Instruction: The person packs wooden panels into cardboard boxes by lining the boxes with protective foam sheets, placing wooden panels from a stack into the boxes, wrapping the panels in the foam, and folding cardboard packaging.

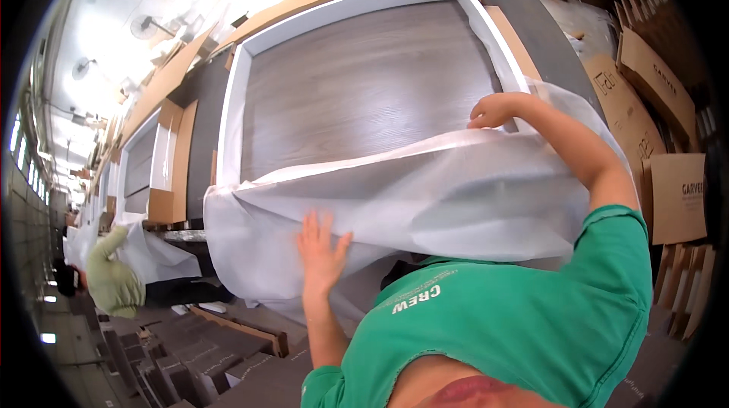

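A grey wood-grain panel lies flat inside a shallow carton with white foam edging around it. Over the carton's near side drapes a translucent white packing sheet, wrinkled and hanging toward me. My left hand is open, its fingers spread against the hanging part of the sheet and slightly smeared by motion. At the right end of the panel my right hand is closed, fingers curled down at the sheet's upper edge. Its fingertips are partly hidden.
A similar carton stands to the left, where another person in a light green top bends over white sheeting. Printed cardboard boxes stand at the right. Stacks of dark flat boards fill the floor at lower left.
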A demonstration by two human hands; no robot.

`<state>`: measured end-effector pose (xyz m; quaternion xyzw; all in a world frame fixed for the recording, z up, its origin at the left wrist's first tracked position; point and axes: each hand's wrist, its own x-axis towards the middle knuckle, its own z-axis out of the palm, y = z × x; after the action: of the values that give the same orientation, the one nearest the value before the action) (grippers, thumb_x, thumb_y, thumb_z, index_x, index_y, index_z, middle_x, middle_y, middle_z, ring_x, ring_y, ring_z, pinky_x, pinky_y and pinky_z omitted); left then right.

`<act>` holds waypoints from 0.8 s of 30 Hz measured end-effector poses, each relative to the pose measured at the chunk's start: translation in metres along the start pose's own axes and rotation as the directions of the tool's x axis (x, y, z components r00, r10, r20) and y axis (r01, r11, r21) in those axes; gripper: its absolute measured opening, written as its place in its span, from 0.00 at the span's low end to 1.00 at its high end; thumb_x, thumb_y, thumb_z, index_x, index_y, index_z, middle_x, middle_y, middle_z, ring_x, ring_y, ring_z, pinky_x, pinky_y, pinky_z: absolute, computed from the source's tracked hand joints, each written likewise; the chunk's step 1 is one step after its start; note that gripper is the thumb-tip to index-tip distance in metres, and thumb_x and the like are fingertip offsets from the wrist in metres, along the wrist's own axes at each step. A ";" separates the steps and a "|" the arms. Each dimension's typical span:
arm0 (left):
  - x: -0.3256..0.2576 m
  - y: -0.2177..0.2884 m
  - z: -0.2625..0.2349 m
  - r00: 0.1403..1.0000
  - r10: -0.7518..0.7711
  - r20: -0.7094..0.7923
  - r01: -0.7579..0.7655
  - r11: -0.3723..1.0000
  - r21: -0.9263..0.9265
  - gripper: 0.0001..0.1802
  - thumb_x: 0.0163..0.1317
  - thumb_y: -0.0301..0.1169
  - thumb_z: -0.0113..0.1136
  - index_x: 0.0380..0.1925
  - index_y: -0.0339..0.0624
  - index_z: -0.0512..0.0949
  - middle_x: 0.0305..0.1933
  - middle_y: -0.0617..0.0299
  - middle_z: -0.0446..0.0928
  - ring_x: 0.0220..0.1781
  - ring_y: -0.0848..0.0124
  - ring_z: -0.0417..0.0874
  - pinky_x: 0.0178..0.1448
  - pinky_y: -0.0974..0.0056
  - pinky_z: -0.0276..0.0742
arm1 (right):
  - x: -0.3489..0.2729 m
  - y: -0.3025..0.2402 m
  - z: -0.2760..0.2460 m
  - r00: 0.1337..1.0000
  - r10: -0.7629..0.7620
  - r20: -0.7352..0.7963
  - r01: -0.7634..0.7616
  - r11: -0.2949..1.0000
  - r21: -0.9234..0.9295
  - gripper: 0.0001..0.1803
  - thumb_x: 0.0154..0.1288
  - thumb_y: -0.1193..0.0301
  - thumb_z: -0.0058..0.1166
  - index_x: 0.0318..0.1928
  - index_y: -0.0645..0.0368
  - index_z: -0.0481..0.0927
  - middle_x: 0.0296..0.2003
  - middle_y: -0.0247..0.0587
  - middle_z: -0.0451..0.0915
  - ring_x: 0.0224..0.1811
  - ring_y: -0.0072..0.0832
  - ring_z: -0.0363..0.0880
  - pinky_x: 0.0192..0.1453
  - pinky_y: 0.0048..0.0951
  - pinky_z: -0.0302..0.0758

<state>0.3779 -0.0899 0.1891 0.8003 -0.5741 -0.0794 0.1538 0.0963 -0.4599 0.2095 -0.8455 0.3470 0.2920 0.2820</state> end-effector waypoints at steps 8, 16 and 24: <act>-0.087 -0.088 0.053 0.968 -0.231 0.096 0.215 0.964 0.157 0.49 0.41 0.53 0.66 0.63 0.53 0.56 0.69 0.46 0.43 0.71 0.49 0.40 0.68 0.41 0.34 | -0.151 0.037 0.116 0.267 0.076 -0.961 -0.218 0.976 0.016 0.25 0.57 0.58 0.52 0.53 0.57 0.71 0.50 0.55 0.71 0.54 0.45 0.67 0.59 0.39 0.63; -0.190 -0.240 0.143 0.583 -0.708 0.398 0.586 0.706 0.397 0.45 0.44 0.49 0.65 0.62 0.50 0.58 0.68 0.48 0.49 0.69 0.52 0.50 0.67 0.48 0.51 | -0.236 0.065 0.203 0.350 0.719 -0.601 -0.046 0.654 0.755 0.32 0.58 0.52 0.52 0.56 0.63 0.66 0.52 0.50 0.70 0.50 0.33 0.69 0.54 0.30 0.65; -0.260 -0.166 0.224 0.533 -0.501 0.682 0.534 0.824 0.188 0.40 0.47 0.53 0.60 0.54 0.35 0.67 0.56 0.44 0.68 0.58 0.53 0.69 0.61 0.58 0.65 | -0.225 0.026 0.313 0.763 0.565 -0.315 0.013 0.474 0.881 0.12 0.53 0.65 0.58 0.30 0.62 0.79 0.20 0.30 0.75 0.21 0.18 0.70 0.23 0.22 0.67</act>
<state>0.3732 0.1695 -0.0906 0.8366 -0.3231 -0.4330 -0.0909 -0.1488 -0.1679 0.1476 -0.5718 0.6496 -0.1367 0.4821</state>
